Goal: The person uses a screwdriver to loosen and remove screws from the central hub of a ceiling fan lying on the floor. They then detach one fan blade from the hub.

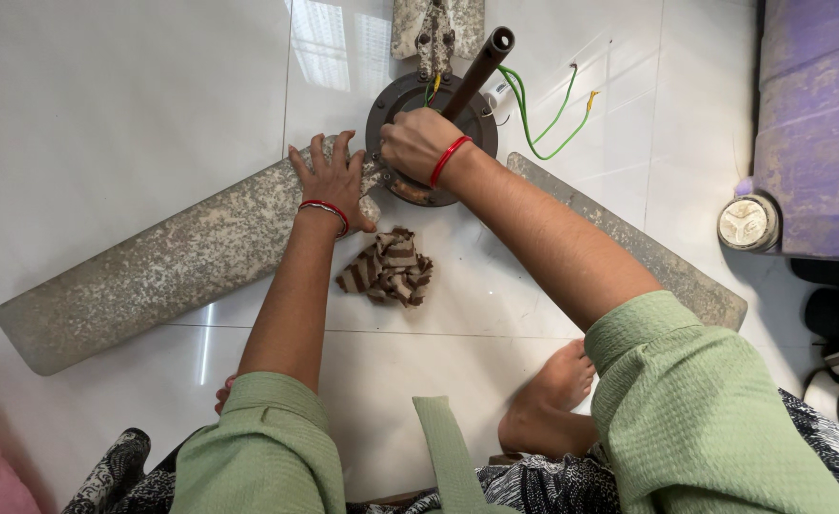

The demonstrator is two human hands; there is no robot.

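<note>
A dusty ceiling fan lies on the white tiled floor, its dark round motor hub point(395, 100) at top centre with a brown down rod point(476, 69) sticking up from it. My left hand point(329, 181) lies flat, fingers spread, on the root of the long speckled left blade point(162, 262). My right hand point(419, 143) is closed on the hub's near side; what it grips is hidden under the fingers. A second blade point(671, 266) runs out to the right under my right forearm. A third blade point(410, 24) points away at the top.
A striped brown and cream rag point(388, 268) lies crumpled on the floor just below the hub. Green and yellow wires point(543, 119) trail from the hub to the right. A purple furniture piece point(819, 124) and a round white cap point(749, 222) stand at right. My bare foot point(548, 400) rests below.
</note>
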